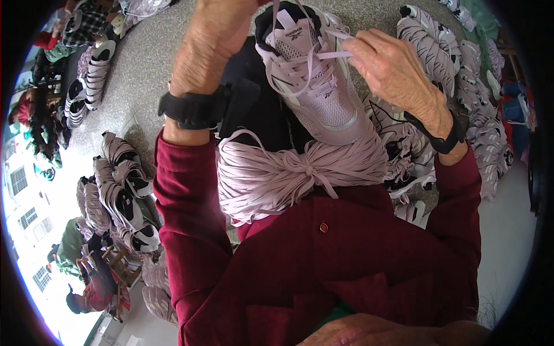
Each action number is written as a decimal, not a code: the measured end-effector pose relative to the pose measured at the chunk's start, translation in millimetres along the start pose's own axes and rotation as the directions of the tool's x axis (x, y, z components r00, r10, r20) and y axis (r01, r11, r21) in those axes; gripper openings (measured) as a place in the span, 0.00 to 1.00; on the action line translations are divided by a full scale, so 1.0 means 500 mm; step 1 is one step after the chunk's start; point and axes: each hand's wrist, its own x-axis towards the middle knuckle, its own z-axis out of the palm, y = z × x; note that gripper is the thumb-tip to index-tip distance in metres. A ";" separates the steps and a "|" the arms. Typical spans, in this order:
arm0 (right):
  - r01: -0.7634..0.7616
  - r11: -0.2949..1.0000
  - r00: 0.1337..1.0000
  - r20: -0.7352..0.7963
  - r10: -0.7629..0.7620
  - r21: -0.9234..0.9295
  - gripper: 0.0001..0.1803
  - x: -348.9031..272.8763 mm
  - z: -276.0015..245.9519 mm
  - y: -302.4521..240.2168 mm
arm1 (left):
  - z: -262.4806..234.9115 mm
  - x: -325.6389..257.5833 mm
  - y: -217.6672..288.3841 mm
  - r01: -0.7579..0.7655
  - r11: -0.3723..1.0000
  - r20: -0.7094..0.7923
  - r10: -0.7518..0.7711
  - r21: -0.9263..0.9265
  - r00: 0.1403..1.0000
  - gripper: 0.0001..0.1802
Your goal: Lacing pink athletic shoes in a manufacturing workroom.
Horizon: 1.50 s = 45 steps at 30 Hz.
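The head view is taken from the left of two fisheye cameras worn side by side on the person's head, facing down over the maroon jacket (334,259) at 6 o'clock. Range is close to the left hand (226,22) at 11 o'clock, the right hand (385,64) between 1 and 2, and the pale pink running shoe (330,98) at 1; the round, rim-bent field reaches a far window (19,180) at 9 o'clock.

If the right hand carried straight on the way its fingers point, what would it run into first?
Beyond the lace it pinches, the right hand would probably meet the pale pink sneaker near its lacing; depth is unclear in this single view, so it might pass above.
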 end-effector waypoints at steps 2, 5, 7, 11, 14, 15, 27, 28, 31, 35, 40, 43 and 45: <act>-0.034 0.999 0.994 0.105 0.036 -0.022 0.06 -0.002 0.004 -0.003 | 0.003 -0.007 -0.002 0.031 0.998 -0.019 -0.030 0.049 0.999 0.15; -0.046 0.979 0.996 0.082 0.030 0.200 0.07 -0.013 0.023 0.014 | -0.014 0.006 -0.008 -0.055 0.984 0.116 0.036 0.171 0.993 0.16; -0.195 0.951 0.966 0.215 0.144 0.241 0.09 0.003 0.006 0.014 | 0.003 0.001 -0.016 -0.091 0.988 0.036 0.087 0.123 0.996 0.14; -0.070 0.956 0.996 -0.030 0.082 0.286 0.11 0.025 0.038 0.031 | 0.005 0.003 -0.015 -0.011 0.999 -0.014 0.011 0.033 1.000 0.13; -0.337 0.583 0.910 0.099 0.402 0.739 0.16 0.100 0.005 0.019 | 0.005 -0.010 -0.010 0.015 0.996 -0.028 -0.013 0.089 1.000 0.13; -0.334 0.587 0.911 0.093 0.402 0.737 0.16 0.120 -0.004 0.015 | 0.010 -0.012 -0.005 0.010 0.996 -0.024 -0.008 0.091 1.000 0.13; -0.128 -0.071 0.886 0.146 0.440 0.989 0.22 0.202 0.020 0.022 | 0.041 -0.030 -0.004 0.008 0.949 -0.002 -0.008 0.315 1.000 0.15; -0.134 -0.072 0.890 0.152 0.430 0.988 0.20 0.203 0.018 0.023 | 0.041 -0.034 -0.005 0.017 0.951 -0.005 -0.016 0.309 1.000 0.16; -0.093 -0.026 0.888 0.095 0.449 0.995 0.20 0.207 0.014 0.029 | 0.038 -0.039 -0.002 0.048 0.952 0.005 -0.052 0.303 0.999 0.17; -0.191 0.056 0.915 0.157 0.372 0.980 0.18 0.212 0.001 0.048 | 0.053 -0.036 0.003 0.023 0.976 -0.019 -0.019 0.218 1.000 0.16; -0.430 -0.100 0.801 0.430 0.416 0.897 0.12 0.262 -0.137 -0.036 | 0.034 -0.011 0.029 -0.072 0.972 -0.032 0.081 0.223 0.996 0.15; -0.161 -0.080 0.932 0.178 0.315 0.984 0.14 0.264 -0.067 0.017 | 0.006 0.015 0.021 -0.243 0.881 0.120 0.213 0.405 0.970 0.14; 0.046 -0.112 0.959 -0.012 0.282 0.993 0.14 0.223 -0.026 0.085 | 0.032 0.022 0.034 -0.072 0.977 -0.001 0.074 0.203 0.997 0.15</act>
